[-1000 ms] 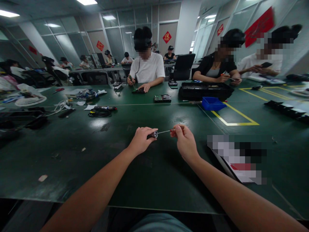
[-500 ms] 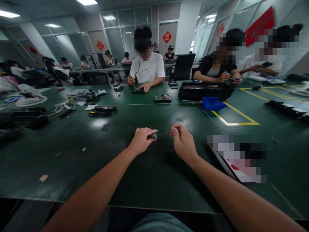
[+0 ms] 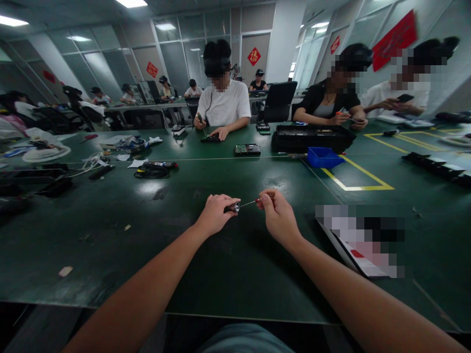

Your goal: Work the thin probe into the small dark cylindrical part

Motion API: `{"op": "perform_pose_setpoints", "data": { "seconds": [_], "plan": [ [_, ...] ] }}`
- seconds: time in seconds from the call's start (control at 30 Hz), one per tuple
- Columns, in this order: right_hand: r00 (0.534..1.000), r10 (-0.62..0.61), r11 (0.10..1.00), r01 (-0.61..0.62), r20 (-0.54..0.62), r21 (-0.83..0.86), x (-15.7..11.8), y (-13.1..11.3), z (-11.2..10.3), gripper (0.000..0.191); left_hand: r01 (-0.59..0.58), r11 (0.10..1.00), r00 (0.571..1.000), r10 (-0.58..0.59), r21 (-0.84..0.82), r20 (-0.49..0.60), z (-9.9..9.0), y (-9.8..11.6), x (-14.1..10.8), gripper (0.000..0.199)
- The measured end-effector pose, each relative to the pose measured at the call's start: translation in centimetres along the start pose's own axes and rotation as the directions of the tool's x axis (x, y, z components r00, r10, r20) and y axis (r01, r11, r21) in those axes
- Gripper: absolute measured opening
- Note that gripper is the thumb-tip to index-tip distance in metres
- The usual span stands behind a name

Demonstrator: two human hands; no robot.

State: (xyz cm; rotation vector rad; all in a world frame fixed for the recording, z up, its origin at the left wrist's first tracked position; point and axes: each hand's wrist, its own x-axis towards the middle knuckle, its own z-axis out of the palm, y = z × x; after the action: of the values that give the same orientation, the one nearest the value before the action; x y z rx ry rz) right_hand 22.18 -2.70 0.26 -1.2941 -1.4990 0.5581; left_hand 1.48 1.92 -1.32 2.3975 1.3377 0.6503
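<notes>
My left hand (image 3: 217, 214) is closed around a small dark cylindrical part (image 3: 232, 207), whose round open end faces right. In my right hand (image 3: 278, 215) is a screwdriver (image 3: 260, 200) with a reddish handle, and its thin metal shaft points left. The shaft's tip is at the cylinder's open end; whether it touches cannot be made out. Both hands are above the green table (image 3: 221, 274), near its middle.
Beyond my hands lie a coiled black cable (image 3: 152, 170), a circuit-board part (image 3: 247, 149), a blue tray (image 3: 325, 157) and a long black housing (image 3: 312, 138). Papers (image 3: 358, 245) are at the right. Across the table a person (image 3: 223, 105) works.
My hands hold nearly the same pose, with the screwdriver shifted very slightly left. The view has moved a little.
</notes>
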Motion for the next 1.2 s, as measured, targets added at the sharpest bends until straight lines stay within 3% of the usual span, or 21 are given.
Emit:
{"op": "perform_pose_setpoints", "data": {
  "seconds": [0.5, 0.8, 1.2],
  "plan": [
    [0.999, -0.044, 0.993, 0.044, 0.003, -0.108, 0.09, -0.08, -0.09, 0.019, 0.020, 1.000, 1.000, -0.020, -0.004, -0.006, 0.00, 0.01, 0.01, 0.041],
    [0.999, -0.042, 0.998, 0.042, 0.012, -0.036, -0.10, -0.16, -0.10, 0.021, 0.010, 0.999, 1.000, -0.011, -0.050, -0.015, -0.09, 0.03, -0.15, 0.042],
    [0.998, -0.059, 0.990, 0.060, 0.008, -0.124, 0.03, -0.27, 0.00, 0.018, 0.015, 0.998, 1.000, -0.017, -0.059, -0.024, 0.17, -0.23, -0.03, 0.041]
  ]
}}
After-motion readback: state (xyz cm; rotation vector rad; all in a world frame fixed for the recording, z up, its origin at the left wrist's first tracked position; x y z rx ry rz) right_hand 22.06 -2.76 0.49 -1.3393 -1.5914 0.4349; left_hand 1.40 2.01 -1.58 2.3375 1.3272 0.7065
